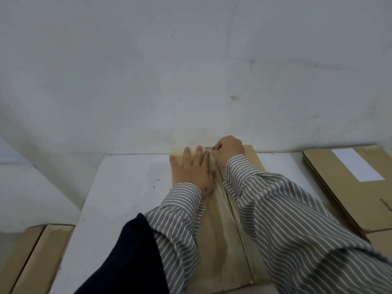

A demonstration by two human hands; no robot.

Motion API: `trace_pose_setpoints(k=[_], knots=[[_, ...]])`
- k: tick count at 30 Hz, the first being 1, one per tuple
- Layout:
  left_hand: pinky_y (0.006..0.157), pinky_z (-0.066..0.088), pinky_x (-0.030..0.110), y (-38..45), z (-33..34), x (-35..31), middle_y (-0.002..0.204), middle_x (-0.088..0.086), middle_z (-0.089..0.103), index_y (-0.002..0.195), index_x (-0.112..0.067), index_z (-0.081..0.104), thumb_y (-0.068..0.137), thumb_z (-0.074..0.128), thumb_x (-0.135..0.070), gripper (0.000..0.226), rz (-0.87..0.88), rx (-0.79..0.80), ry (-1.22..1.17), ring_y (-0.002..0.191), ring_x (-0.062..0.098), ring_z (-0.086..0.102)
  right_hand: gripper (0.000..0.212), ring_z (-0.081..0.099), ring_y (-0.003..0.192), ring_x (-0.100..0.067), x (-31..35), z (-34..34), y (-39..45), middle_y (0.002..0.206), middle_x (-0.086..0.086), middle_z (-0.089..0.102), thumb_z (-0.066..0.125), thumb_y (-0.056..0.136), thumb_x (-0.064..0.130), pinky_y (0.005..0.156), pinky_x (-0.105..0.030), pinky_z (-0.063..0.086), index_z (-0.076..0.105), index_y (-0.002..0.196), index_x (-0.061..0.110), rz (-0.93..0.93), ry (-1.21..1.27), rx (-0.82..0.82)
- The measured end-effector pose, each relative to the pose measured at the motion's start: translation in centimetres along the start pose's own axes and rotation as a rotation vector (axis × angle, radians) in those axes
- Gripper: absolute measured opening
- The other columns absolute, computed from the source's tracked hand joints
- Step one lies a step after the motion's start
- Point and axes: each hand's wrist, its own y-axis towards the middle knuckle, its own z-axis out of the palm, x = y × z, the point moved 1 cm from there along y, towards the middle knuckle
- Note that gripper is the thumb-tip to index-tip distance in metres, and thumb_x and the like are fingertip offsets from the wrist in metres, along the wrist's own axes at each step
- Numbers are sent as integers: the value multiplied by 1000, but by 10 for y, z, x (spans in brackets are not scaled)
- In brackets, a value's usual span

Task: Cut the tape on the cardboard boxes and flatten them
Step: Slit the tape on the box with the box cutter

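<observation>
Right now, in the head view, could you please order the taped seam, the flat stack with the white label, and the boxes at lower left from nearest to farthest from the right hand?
1. Taped seam: directly under the right hand, at the box's far end.
2. Labelled stack: on the right side of the table.
3. Lower-left boxes: beside the table's near left corner.

We see a cardboard box (214, 240) of plain brown, matt board, its top seam covered by a strip of clear tape (228, 211) that looks glossy and slightly wrinkled. It lies on a smooth white tabletop (118, 187) with a dull finish and a few small dark marks. To the right we see a stack of flattened cardboard (339, 187), matt brown, bearing a smooth white paper label (357, 164). The sleeves (297, 230) are soft woven cloth, grey with thin white stripes. The wall (191, 71) behind is pale, matt and scuffed.
</observation>
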Motion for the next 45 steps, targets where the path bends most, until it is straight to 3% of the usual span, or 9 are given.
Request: trace_pose_setpoints(k=[12, 18, 21, 32, 36, 45], knots=[[108, -1, 67, 1, 0, 0, 159, -2, -16, 151, -24, -10, 100, 8, -46, 59, -3, 4, 19, 145, 32, -13, 17, 61, 104, -23, -3, -2, -6, 107, -6, 69, 61, 86, 13, 87, -25, 46, 73, 98, 9, 24, 20, 4], [107, -3, 67, 1, 2, -1, 159, -3, -16, 151, -26, -11, 100, 11, -42, 58, -3, -5, 26, 146, 31, -13, 19, 62, 95, -28, 2, 13, -12, 94, -12, 67, 53, 92, 15, 71, -25, 42, 68, 87, 6, 25, -107, 15], [108, -3, 66, 2, 1, 1, 159, -4, -17, 151, -26, -11, 100, 10, -42, 58, -3, 1, 14, 145, 31, -14, 20, 63, 97, -27, 3, 10, -7, 101, -10, 68, 55, 89, 15, 78, -27, 47, 70, 97, 5, 42, -100, 32], [108, -3, 67, 2, 2, 1, 159, -3, -16, 151, -24, -9, 100, 9, -46, 59, 5, 7, 14, 145, 31, -14, 19, 64, 91, -25, -2, 3, -13, 95, -9, 71, 56, 86, 11, 74, -25, 47, 73, 90, 6, 6, -145, 80], [108, -1, 66, 2, 1, 2, 159, -3, -14, 152, -24, -7, 99, 9, -47, 60, 12, -1, -5, 146, 30, -12, 19, 62, 99, -22, -9, -5, -30, 105, -8, 69, 59, 83, 8, 85, -25, 47, 76, 91, 7, -69, -165, 97], [108, 7, 65, -4, -1, 6, 160, -1, -6, 152, -25, 2, 99, 15, -50, 61, 47, -34, 2, 147, 28, -3, 20, 60, 105, -19, -15, -16, -56, 110, -4, 68, 57, 88, 11, 86, -23, 43, 73, 100, 10, -57, -129, 142]])
